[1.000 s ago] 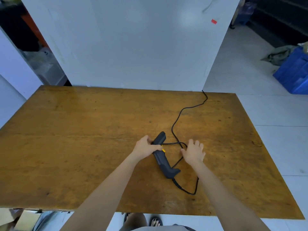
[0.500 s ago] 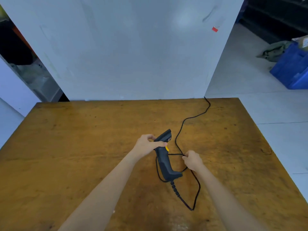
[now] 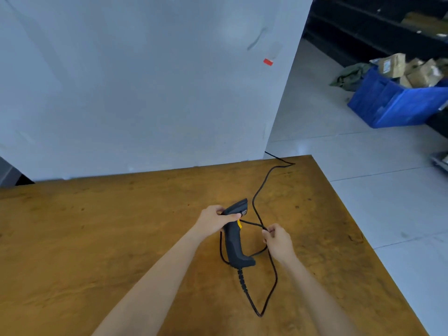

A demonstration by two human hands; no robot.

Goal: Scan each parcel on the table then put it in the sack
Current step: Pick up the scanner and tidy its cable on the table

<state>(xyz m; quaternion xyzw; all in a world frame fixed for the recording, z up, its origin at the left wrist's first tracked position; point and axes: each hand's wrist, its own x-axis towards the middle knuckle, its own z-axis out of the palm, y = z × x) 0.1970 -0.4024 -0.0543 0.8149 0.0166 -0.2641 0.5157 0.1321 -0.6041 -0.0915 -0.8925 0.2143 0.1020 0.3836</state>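
A black handheld scanner (image 3: 234,241) with a yellow trigger is held over the wooden table (image 3: 97,238), head pointing away from me. My left hand (image 3: 213,220) grips it just below the head. My right hand (image 3: 277,241) pinches its black cable (image 3: 260,190) just right of the scanner. The cable loops around the handle, hangs in a loop toward me and runs off the table's far right corner. No parcel lies on the visible tabletop. Brown wrapped parcels (image 3: 412,69) fill a blue crate on the floor at the far right.
A white wall panel (image 3: 145,81) stands behind the table's far edge. The blue crate (image 3: 397,103) sits on the grey floor right of the table, with a green cloth (image 3: 349,76) beside it and dark shelving (image 3: 375,25) behind.
My left hand has lifted the scanner off the table. My right hand went from flat beside it to pinching the cable. My head has tilted up and right, bringing the blue crate into view.
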